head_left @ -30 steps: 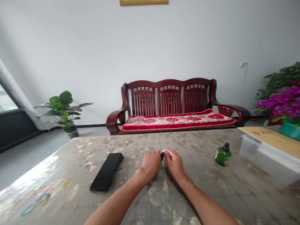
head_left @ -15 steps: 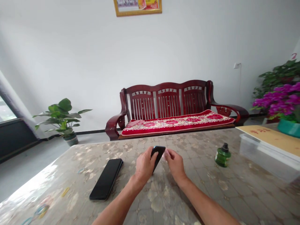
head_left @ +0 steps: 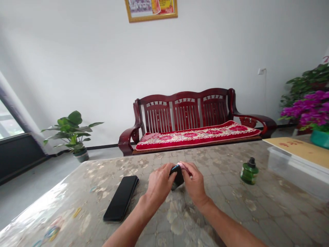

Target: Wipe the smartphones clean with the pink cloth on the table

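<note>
My left hand (head_left: 159, 180) grips a dark smartphone (head_left: 178, 181), tilted up above the table, its thumb lying across the near face. At the phone's upper edge, my right hand (head_left: 195, 183) pinches a small pale pink piece (head_left: 182, 166) that looks like cloth. That piece touches the phone's top corner; much of it is hidden by the fingers. To the left of my forearms, a second black smartphone (head_left: 120, 199) lies flat with its dark screen up.
A patterned tablecloth (head_left: 226, 212) covers the table. On the right stand a green bottle (head_left: 249, 173) and a clear plastic box (head_left: 290, 171) with a tan envelope (head_left: 298, 149) on top. Colored rubber bands (head_left: 52, 232) lie at left. Behind is a wooden bench (head_left: 185, 109).
My right hand has moved in against the phone, bringing the pink piece onto its top edge. The phone has turned and sits lower in my left hand. The view has shifted slightly.
</note>
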{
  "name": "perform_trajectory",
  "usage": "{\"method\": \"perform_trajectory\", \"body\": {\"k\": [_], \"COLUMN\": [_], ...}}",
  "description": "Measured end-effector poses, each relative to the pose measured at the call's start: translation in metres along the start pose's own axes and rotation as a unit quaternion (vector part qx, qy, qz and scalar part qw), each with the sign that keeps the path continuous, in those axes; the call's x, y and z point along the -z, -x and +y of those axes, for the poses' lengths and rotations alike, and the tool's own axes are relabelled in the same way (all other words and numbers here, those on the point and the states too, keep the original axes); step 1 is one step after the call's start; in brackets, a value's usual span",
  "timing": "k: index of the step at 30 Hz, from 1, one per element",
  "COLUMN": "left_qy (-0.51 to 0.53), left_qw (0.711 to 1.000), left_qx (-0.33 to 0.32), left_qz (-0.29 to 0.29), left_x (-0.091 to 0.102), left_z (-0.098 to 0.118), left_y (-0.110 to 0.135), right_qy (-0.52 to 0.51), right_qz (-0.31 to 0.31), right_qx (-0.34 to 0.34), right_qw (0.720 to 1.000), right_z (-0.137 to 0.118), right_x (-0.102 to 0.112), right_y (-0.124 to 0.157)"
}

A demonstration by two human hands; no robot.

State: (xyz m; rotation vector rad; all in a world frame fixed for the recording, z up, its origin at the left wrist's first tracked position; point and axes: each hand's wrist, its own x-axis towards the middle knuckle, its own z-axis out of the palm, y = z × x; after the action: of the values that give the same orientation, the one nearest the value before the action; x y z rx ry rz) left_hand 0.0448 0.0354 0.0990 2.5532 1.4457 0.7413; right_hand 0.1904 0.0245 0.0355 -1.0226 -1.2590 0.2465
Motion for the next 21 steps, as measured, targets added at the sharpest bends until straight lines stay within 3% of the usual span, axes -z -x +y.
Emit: {"method": "perform_trajectory", "body": {"k": [6,10,14,17,21], "left_qy": [-0.052,0.002,0.068,0.102,0.112], "left_qw": [0.999,0.994,0.980,0.974,0.980], "left_qx": [0.000,-0.010,0.034,0.072,0.099], "left_qz": [-0.001,0.105,0.185,0.187,0.131], "left_x": [0.002,-0.016,-0.040,-0.049,-0.052], "left_z": [-0.005,-0.027,-0.046,-0.053,-0.058], "left_y": [0.011,0.035,0.064,0.077,0.081], "right_qy": [0.041,0.115,0.200,0.249,0.289], "right_qz": [-0.032,-0.083,-0.121,-0.128,-0.110], "right_qx": [0.095,0.168,0.202,0.202,0.201], "right_qw": [0.994,0.976,0.951,0.939,0.930], "right_z": [-0.007,0.002,0.018,0.027,0.028], "right_x": [-0.005,-0.003,0.004,0.010,0.015], "right_y": [0.005,0.012,0.016,0.014,0.013]}}
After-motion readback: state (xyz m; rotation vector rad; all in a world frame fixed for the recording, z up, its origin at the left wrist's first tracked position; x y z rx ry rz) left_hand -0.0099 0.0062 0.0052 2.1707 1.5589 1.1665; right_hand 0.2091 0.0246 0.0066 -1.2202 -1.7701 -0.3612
